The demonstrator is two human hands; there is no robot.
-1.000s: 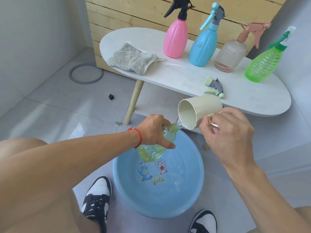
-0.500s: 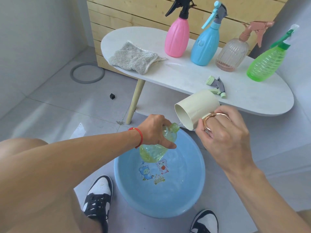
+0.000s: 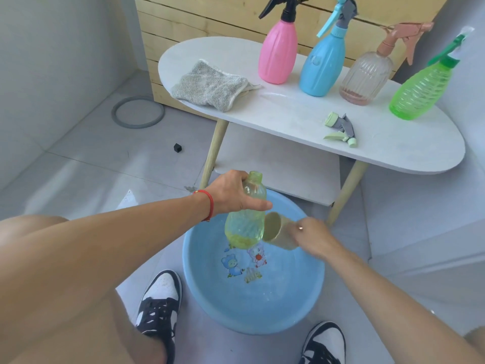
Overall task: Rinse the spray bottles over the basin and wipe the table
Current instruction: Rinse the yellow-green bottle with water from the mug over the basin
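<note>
Gripping the yellow bottle (uncapped), left hand hovers above the basin; right hand holds the cup.

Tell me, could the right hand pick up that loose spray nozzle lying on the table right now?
Probably not yet: the right hand grips the cup. The spray nozzle itself lies uncovered.

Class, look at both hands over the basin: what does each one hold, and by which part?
The left hand grips the yellow-green bottle round its upper body, just under the neck. The right hand holds the beige cup at its handle side.
</note>
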